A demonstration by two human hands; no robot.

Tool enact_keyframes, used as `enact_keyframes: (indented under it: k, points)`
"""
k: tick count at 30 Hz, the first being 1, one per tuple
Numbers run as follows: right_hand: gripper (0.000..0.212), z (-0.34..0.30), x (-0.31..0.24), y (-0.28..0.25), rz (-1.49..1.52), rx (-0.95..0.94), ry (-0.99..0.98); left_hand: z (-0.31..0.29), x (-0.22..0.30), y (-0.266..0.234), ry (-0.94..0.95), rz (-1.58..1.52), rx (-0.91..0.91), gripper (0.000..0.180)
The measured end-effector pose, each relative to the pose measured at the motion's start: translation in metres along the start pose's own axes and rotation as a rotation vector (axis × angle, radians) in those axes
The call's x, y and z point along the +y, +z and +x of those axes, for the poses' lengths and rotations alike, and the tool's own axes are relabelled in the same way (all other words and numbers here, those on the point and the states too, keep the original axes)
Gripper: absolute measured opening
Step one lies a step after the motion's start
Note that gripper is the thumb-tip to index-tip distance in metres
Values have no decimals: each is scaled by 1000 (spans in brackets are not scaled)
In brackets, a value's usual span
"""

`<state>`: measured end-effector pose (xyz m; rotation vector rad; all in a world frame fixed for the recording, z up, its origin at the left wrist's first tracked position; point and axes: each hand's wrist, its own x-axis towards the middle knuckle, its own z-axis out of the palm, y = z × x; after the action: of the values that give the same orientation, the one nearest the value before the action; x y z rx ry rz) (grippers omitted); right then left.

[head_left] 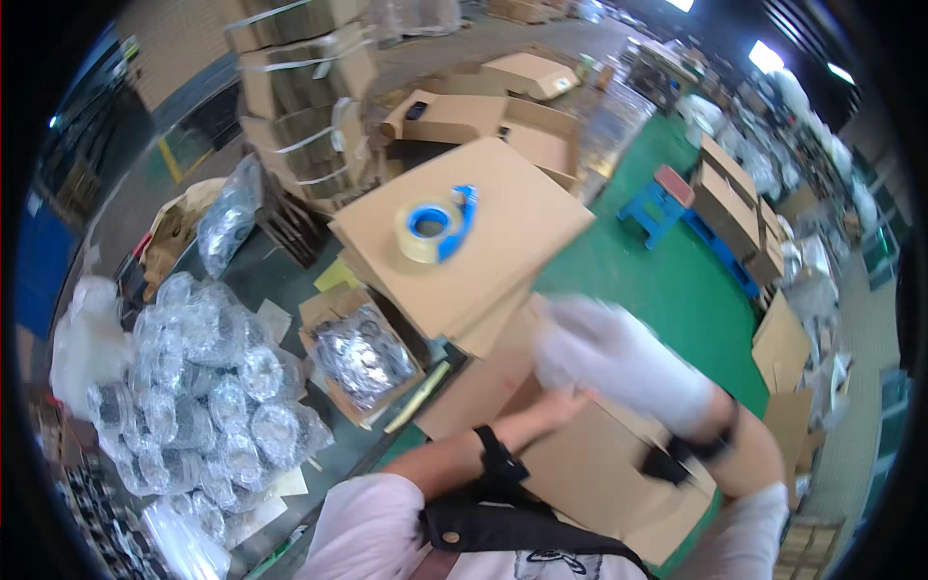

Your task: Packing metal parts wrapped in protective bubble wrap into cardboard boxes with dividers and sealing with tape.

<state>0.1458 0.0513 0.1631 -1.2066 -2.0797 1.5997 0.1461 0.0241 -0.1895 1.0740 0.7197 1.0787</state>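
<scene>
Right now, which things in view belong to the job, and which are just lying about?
Probably the job:
cardboard under the hands
tape dispenser, perhaps, close by

Probably just lying about:
blue stool, standing apart
strapped cardboard stack, farther off

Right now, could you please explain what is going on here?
A person's right hand, in a white glove, and seemingly bare left hand are close together over brown cardboard. Blur hides whether either has a grip on anything. A blue tape dispenser lies on a cardboard stack ahead; clear wrapped bundles sit to the left.
</scene>
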Motion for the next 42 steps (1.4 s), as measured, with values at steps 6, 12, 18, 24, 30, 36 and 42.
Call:
enact_keyframes:
  k: [6, 12, 18, 24, 30, 36, 42]
  points:
    - [75, 249, 100, 25, -163, 719, 35, 18, 72, 1, -218, 267, -102, 43]
    - [45, 215, 117, -37, -201, 655, 482, -1, 90, 77, -278, 708, 107, 48]
    - [80, -81, 33, -95, -160, 846, 155, 22, 38, 31, -27, 556, 1, 77]
    - [98, -312, 29, -81, -176, 572, 546, 12, 46, 20, -18, 462, -48, 81]
    - [67, -301, 216, -37, -884, 719, 89, 8, 94, 32, -401, 369, -179, 82]
    - [58, -312, 256, -35, -733, 884, -26, -13, 120, 96, -85, 863, -131, 52]
    - [60, -317, 249, -38, -737, 884, -31, -20, 132, 192, -785, -247, -53, 33]
